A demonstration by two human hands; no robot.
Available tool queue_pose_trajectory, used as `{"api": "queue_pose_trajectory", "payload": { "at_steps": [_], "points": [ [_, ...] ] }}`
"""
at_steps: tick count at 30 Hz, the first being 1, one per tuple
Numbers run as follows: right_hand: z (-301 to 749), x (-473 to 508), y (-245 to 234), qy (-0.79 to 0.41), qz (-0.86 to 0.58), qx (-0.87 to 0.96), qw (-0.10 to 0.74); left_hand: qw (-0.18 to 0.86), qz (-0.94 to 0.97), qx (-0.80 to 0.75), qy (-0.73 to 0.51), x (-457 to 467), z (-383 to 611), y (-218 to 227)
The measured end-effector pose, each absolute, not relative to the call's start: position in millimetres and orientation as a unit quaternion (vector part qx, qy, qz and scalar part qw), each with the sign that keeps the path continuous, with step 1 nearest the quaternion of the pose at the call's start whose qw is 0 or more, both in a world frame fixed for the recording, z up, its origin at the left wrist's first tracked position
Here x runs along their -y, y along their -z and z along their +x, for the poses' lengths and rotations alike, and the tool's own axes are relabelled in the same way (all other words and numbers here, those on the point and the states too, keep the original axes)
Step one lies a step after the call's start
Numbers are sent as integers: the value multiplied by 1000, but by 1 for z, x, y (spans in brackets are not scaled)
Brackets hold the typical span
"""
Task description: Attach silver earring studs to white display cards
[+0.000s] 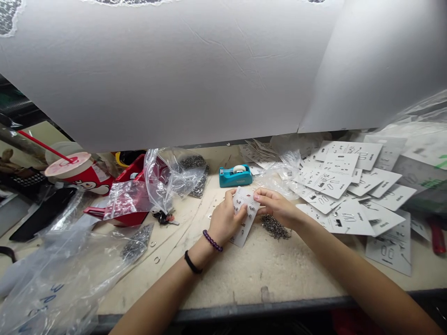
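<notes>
My left hand [223,221] grips a small white earring card [246,218] from its left side, fingers curled round the edge. My right hand [275,204] pinches at the card's upper right part, fingertips pressed together on it; what they hold there is too small to see. The card is tilted above the beige worktable [251,270]. Just right of the card, under my right hand, lies a small heap of metal rings [276,228]. A purple bead bracelet and a black band sit on my left wrist.
Many white cards [349,195] are spread at the right. A teal tape dispenser [235,176] stands behind my hands. Clear plastic bags [167,179], a red tray [131,193] and a red cup with a straw [82,174] fill the left. A big white sheet [174,70] hangs overhead.
</notes>
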State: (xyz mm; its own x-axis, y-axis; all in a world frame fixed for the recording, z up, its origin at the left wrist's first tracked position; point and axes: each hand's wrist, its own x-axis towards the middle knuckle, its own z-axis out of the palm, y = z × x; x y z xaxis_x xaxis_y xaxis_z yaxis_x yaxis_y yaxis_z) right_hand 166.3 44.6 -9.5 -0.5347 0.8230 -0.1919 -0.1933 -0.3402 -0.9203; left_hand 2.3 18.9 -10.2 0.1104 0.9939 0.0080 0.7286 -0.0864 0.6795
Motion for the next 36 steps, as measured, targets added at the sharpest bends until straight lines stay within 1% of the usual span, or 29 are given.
{"api": "queue_pose_trajectory", "payload": {
  "at_steps": [2, 4, 7, 9, 11, 15, 19, 22, 30, 36],
  "points": [
    [166, -44, 9, -744, -341, 467, 334, 277, 686, -624, -253, -19, 3, 10],
    [167, -44, 10, -743, -342, 475, 324, 309, 671, -611, -284, -20, 2, 12],
    [169, -46, 12, -711, -352, 514, 326, 423, 633, -556, -333, -24, -2, 15],
    [172, -49, 14, -664, -367, 566, 321, 504, 602, -520, -336, -25, -3, 16],
    [176, -53, 14, -611, -377, 626, 304, 542, 587, -502, -331, -26, -5, 17],
    [184, -57, 9, -531, -373, 711, 271, 540, 595, -497, -328, -26, -5, 19],
    [186, -57, 6, -489, -372, 750, 243, 536, 601, -490, -336, -27, -7, 24],
    [182, -55, 6, -469, -375, 763, 240, 542, 601, -480, -339, -26, -6, 26],
    [178, -52, 8, -446, -399, 770, 220, 565, 591, -461, -345, -24, -5, 24],
    [181, -53, 9, -495, -388, 746, 221, 565, 591, -463, -343, -24, -5, 25]
  ]
}}
